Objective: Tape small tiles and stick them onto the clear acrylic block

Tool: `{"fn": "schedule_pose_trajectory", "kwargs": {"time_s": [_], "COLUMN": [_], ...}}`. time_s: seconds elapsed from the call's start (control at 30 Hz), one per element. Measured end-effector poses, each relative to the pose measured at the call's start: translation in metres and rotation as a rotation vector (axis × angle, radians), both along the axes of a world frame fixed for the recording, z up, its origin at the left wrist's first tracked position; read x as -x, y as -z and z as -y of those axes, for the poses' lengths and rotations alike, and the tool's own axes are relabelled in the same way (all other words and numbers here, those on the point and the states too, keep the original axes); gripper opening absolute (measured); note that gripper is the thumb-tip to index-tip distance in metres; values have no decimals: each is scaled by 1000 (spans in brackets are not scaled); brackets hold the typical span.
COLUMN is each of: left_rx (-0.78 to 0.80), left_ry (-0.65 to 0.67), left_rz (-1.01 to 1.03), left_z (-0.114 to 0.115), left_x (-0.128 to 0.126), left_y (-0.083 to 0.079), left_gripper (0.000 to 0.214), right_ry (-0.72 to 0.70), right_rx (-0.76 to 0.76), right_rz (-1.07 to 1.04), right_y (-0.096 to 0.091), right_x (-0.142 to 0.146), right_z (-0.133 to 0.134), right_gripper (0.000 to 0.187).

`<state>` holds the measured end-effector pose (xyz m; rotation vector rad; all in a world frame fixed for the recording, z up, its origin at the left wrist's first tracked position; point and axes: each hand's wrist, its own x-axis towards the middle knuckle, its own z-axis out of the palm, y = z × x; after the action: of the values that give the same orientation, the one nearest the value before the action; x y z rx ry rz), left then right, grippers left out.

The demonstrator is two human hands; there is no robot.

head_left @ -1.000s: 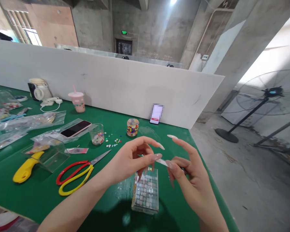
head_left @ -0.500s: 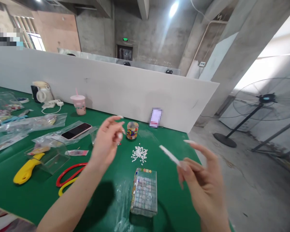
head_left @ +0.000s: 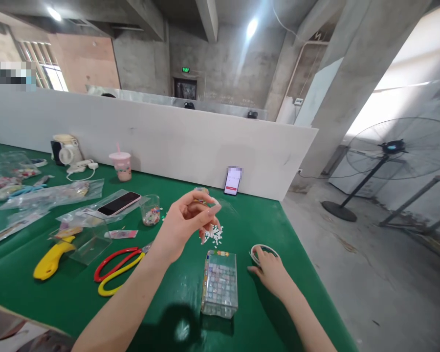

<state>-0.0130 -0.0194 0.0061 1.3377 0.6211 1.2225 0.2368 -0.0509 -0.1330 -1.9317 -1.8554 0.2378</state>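
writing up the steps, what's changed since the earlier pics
The right hand has come down to the table, at a white ring, probably the white thing both hands held at first. The left hand let that go, swung left, then came back right. The tiled box, scissors and leaning phone stayed put.

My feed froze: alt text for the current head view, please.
The right hand touches a white ring on a green table, while the left hand hovers, half curled, near loose white chips. A clear box showing pale tiles sits nearer the viewer; scissors lie farther left.
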Motion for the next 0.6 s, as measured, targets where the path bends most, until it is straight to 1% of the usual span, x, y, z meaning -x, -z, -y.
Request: {"fn": "schedule_pose_trajectory", "kwargs": {"time_s": [0.03,0.1,0.13,0.17,0.2,0.23,0.27,0.3,0.37,0.47,0.53,0.6], "left_rx": [-13,-57,-92,-129,-168,-204,-232,-243,-196,-11,112,200], "left_ry": [13,24,18,2,-31,-73,-116,-152,-174,-75,15,86], "left_rz": [2,8,15,18,27,36,51,69,120,213,268,305], "left_z": [2,10,14,19,24,28,31,33,35,31,27,24], "left_x": [-2,-7,-11,-15,-18,-21,-23,-25,-27,-28,-31,-35], "left_y": [-2,-5,-6,-7,-7,-6,-5,-4,-1,1,1,2], "left_gripper": [21,19,19,19,18,16,15,13,13,26,33,36], "right_ry": [-14,-48,-92,-143,-218,-362,-483,-542,-531,-529,-536,-519], "right_rx": [-1,-62,-99,-137,-198,-313,-435,-495,-647,-827,-906,-981], "right_rz": [-6,-38,-66,-100,-158,-331,-449,-481,-464,-380,-367,-370], "right_y": [-13,-49,-68,-86,-102,-113,-121,-125,-125,-115,-111,-110], "right_x": [2,10,17,26,36,46,57,66,81,89,89,87], "right_z": [2,5,8,10,14,17,21,24,29,28,24,19], "right_gripper": [32,48,49,47,44,43,40,39,44,55,55,52]}}
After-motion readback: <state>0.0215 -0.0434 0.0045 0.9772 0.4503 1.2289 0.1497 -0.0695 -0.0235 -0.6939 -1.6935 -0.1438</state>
